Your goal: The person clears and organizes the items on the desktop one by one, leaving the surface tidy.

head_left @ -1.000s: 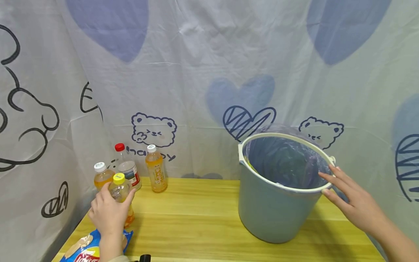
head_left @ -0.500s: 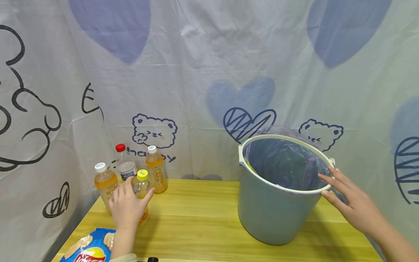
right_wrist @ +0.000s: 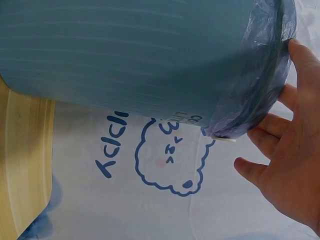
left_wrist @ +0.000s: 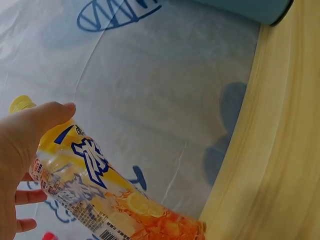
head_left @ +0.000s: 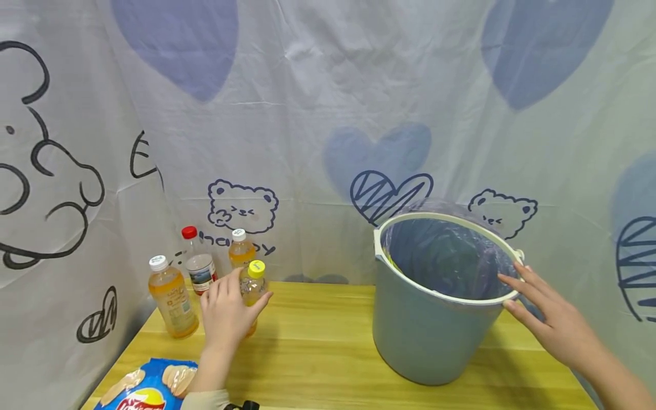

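My left hand [head_left: 226, 310] grips the upper part of a drink bottle with a yellow cap [head_left: 257, 269]. In the left wrist view, the bottle's yellow and orange label [left_wrist: 90, 155] shows, with thumb and fingers around its neck end. Whether its base touches the table cannot be told. My right hand [head_left: 556, 322] rests with fairly straight fingers on the rim of a blue-grey bucket [head_left: 430, 336], lined with a clear bag [right_wrist: 270, 65]. Behind the left hand stand a white-capped orange drink bottle [head_left: 241, 250] and a red-capped bottle [head_left: 201, 267].
Another white-capped orange bottle [head_left: 173, 302] stands at the left. A blue chip bag [head_left: 154, 384] lies at the table's front left. The wooden table [head_left: 318, 341] backs onto a printed cloth [head_left: 307, 142].
My left hand has moved right with the yellow-capped bottle, from in front of the left bottles to in front of the rear white-capped one. The right hand stays at the bucket's rim.
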A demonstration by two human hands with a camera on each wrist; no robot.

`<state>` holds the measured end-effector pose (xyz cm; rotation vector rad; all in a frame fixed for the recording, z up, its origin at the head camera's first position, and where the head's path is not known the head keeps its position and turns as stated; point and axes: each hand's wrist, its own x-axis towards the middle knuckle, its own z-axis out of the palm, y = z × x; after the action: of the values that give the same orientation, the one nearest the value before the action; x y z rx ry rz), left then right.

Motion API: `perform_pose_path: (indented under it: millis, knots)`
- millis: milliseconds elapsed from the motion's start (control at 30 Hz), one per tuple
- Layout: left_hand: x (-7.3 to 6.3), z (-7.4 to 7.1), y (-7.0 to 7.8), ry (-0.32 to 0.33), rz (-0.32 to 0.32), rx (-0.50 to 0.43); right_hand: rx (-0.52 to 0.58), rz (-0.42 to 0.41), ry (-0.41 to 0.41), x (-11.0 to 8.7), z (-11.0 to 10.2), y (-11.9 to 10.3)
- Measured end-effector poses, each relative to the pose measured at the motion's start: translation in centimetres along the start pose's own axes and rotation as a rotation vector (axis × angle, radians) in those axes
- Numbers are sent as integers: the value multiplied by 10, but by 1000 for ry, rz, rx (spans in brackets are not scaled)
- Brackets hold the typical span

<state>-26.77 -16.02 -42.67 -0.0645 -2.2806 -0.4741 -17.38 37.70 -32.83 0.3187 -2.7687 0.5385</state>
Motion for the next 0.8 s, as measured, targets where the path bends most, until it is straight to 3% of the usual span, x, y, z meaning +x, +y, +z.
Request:
perform_pose_path:
  millis: [200,800]
  knots:
    - [6,6,14,11,80,-6,6,-5,7,-1,0,1]
    - [35,3,52,-2,201,-59,-60,-78,-4,1,-3,4]
